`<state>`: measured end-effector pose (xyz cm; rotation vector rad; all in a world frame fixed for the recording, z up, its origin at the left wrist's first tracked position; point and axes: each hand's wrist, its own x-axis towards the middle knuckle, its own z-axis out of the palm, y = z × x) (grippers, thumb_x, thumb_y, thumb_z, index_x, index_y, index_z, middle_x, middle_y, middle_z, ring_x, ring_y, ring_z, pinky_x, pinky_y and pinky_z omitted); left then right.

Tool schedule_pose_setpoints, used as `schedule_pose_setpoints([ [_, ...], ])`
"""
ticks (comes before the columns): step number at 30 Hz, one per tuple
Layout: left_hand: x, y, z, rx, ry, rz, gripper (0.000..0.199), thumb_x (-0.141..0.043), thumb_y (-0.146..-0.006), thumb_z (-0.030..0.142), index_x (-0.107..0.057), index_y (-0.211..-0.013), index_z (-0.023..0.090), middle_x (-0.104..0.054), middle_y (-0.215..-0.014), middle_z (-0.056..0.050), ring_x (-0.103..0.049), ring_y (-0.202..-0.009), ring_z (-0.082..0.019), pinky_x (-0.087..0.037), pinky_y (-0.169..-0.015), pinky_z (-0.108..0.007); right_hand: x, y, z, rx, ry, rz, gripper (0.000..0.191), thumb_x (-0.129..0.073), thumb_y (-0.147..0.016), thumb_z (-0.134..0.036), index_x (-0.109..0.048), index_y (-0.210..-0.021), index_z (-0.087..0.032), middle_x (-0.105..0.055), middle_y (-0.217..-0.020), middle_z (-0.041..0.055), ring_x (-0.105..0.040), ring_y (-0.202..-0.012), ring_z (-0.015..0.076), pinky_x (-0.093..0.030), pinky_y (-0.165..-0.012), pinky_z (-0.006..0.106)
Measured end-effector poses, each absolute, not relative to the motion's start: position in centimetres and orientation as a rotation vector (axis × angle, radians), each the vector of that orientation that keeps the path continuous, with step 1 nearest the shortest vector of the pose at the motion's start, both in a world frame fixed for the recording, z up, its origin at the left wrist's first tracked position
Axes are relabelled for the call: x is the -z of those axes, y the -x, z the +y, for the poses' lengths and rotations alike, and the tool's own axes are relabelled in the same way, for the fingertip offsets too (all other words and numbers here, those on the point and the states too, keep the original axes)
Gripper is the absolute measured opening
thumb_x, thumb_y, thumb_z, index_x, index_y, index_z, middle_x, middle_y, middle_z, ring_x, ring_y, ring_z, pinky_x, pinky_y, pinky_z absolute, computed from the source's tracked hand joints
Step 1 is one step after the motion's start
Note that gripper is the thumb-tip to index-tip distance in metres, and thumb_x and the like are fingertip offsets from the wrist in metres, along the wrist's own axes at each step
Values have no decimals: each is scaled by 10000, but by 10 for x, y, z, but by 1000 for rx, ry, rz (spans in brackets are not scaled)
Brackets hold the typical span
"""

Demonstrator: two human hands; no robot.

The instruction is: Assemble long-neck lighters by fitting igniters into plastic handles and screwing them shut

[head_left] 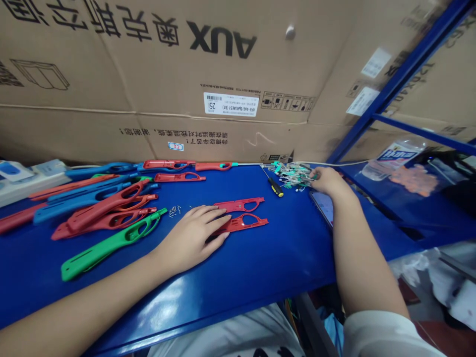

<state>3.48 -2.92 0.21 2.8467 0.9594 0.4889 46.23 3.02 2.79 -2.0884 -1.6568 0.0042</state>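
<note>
the fingers of the left hand (193,238) are slightly spread and laid flat, palm down, their tips on the left ends of two red casing halves. the upper red half (238,205) and the lower red half (243,223) lie one behind the other on the blue table (290,253), each with its looped handle end pointing right, clear of the hand. the fingers of the right hand (327,181) are bent and reach into the right edge of a pile of small parts (293,175) with pale wires and green bits; whether they pinch one cannot be told.

just below that hand a phone (324,207) lies partly behind the forearm. a black and yellow screwdriver (275,187) lies left of the phone, its shaft pointing up towards the pile. a few small screws (173,211) are scattered left of the upper red half.

farther left, a group of red, blue and orange casings (107,206) overlaps on the table, with a green casing (111,246) in front. behind, near the cardboard (167,74), a red casing with a teal tip (213,166) lies left of the pile, and a single red half (180,177) lies in front of it to the left. at the far right, a clear plastic container (390,161) stands beside an orange bundle (414,180).
</note>
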Motion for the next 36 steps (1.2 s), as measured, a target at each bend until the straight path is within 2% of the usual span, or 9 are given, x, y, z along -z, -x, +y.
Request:
schedule_pose_setpoints([
  [8, -1, -34, -28, -496, -2864, 955, 379, -488, -1010, 374, -652, -1316, 224, -652, -1361, -82, -570, -1263, -311, -464, -1059, -522, -34, -451, 28, -64, 2319, -1528, 231, -607, -671, -7, -603, -815, -187, -546, -769, 28, -499, -659, 154, -400, -668, 294],
  [13, -1, -34, -28, -501, -2854, 950, 380, -483, -1010, 380, -657, -1310, 225, -651, -1363, -85, -574, -1262, -312, -466, -1054, -526, -36, -457, 31, 76, 2282, -1387, 287, -625, -698, -35, -613, -941, -186, -561, -935, 85, -555, -849, 223, -443, -812, 351],
  [15, -1, -34, -28, -508, -2841, 948, 375, -486, -1007, 377, -658, -1308, 233, -651, -1363, -83, -573, -1264, -312, -463, -1056, -526, -33, -462, 33, 130, 2256, -1329, 242, -643, -712, -58, -614, -915, -186, -545, -925, 92, -548, -879, 245, -437, -837, 389],
  [18, -2, -34, -27, -504, -2826, 946, 378, -488, -1004, 379, -653, -1315, 240, -651, -1363, -83, -569, -1271, -317, -457, -1062, -530, -25, -468, 36, 165, 2213, -1278, 133, -688, -720, -110, -588, -746, -193, -501, -789, 65, -525, -824, 245, -429, -797, 408],
  [22, -2, -34, -27, -511, -2808, 940, 378, -489, -1002, 387, -655, -1314, 252, -654, -1360, -81, -570, -1271, -324, -453, -1063, -539, -20, -469, 37, 195, 2135, -1273, 214, -698, -740, -187, -523, -621, -216, -465, -697, 41, -493, -740, 218, -423, -730, 391],
  [27, -6, -34, -30, -503, -2823, 938, 367, -489, -1001, 364, -662, -1295, 230, -671, -1335, -83, -590, -1250, -308, -453, -1061, -521, -34, -455, 29, 279, 2004, -1309, 73, -632, -756, -213, -561, -776, -212, -585, -782, 58, -545, -785, 231, -443, -767, 408],
  [30, -10, -33, -30, -481, -2833, 929, 356, -501, -986, 336, -667, -1276, 214, -690, -1305, -82, -612, -1221, -300, -459, -1054, -518, -49, -439, 24, 347, 1914, -1396, 89, -578, -780, -221, -568, -867, -206, -643, -862, 60, -582, -838, 241, -466, -825, 435],
  [34, -16, -31, -31, -440, -2852, 901, 343, -518, -967, 307, -672, -1262, 221, -703, -1287, -67, -611, -1228, -296, -454, -1072, -523, -64, -412, 18, 423, 1660, -1552, 67, -543, -821, -217, -561, -882, -199, -640, -910, 83, -595, -878, 231, -489, -844, 402],
  [36, -22, -31, -33, -470, -2851, 916, 381, -539, -961, 335, -639, -1315, 236, -665, -1351, -63, -568, -1292, -304, -426, -1109, -541, -69, -395, 13, 414, 1521, -1586, 54, -538, -851, -231, -562, -892, -206, -633, -916, 80, -599, -856, 221, -501, -815, 390],
])
